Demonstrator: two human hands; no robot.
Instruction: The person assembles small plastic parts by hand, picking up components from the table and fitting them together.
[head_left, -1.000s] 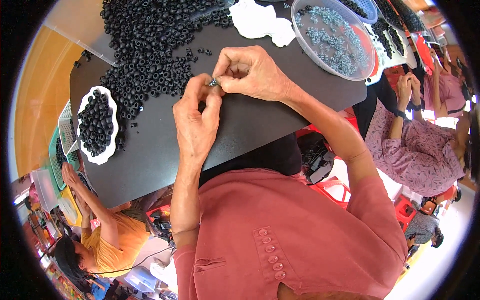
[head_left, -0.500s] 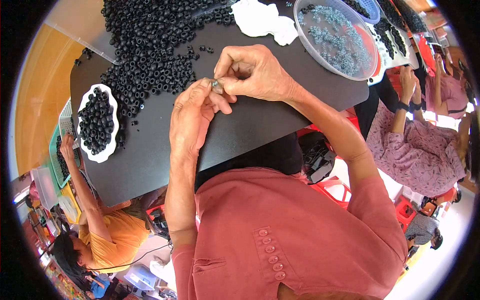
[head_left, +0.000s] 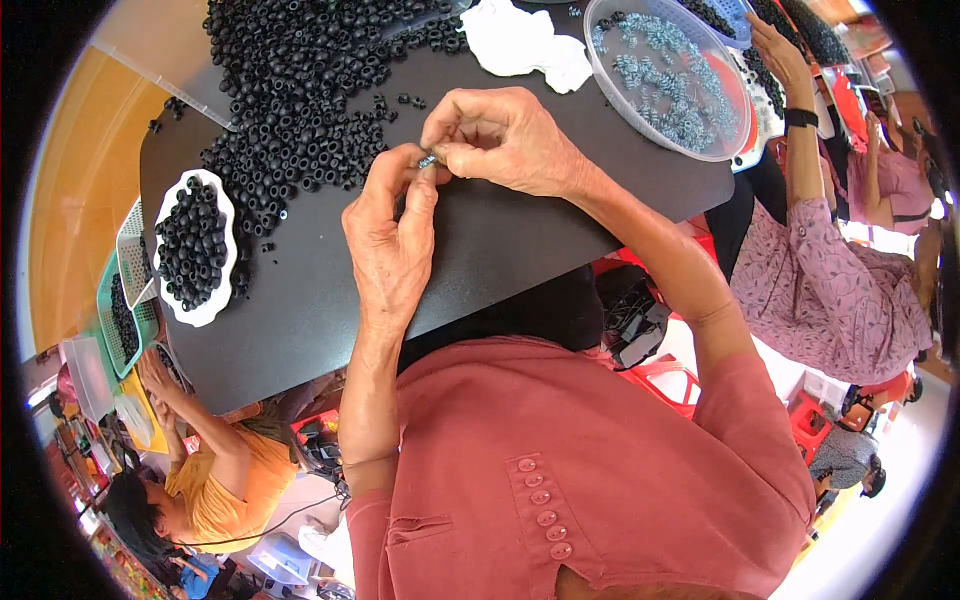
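Note:
Over the dark table (head_left: 520, 240), both hands meet at their fingertips around a small shiny metal spring (head_left: 428, 160). The thumb and forefinger of my left hand (head_left: 388, 235) pinch it from the left. Against its other side, the thumb and fingers of my right hand (head_left: 515, 145) are closed, with the fingers curled. Part of the spring is hidden by the fingertips. Just beyond the hands spreads a large heap of small black hollow plastic parts (head_left: 300, 90). A clear round tub (head_left: 600, 80) at the far right contains many similar springs (head_left: 680, 95).
On the left stands a white scalloped dish (head_left: 232, 235) full of black parts. A crumpled white cloth (head_left: 525, 45) lies at the back. Co-workers sit at both sides, one in an orange shirt (head_left: 240, 495), another in a patterned pink top (head_left: 840, 300). A green basket (head_left: 110, 300) is by the left edge.
My left hand has turned, with its thumb now upright under the spring and its fingers curled in. The right co-worker's arm has reached farther away; the left co-worker's hand has drawn back.

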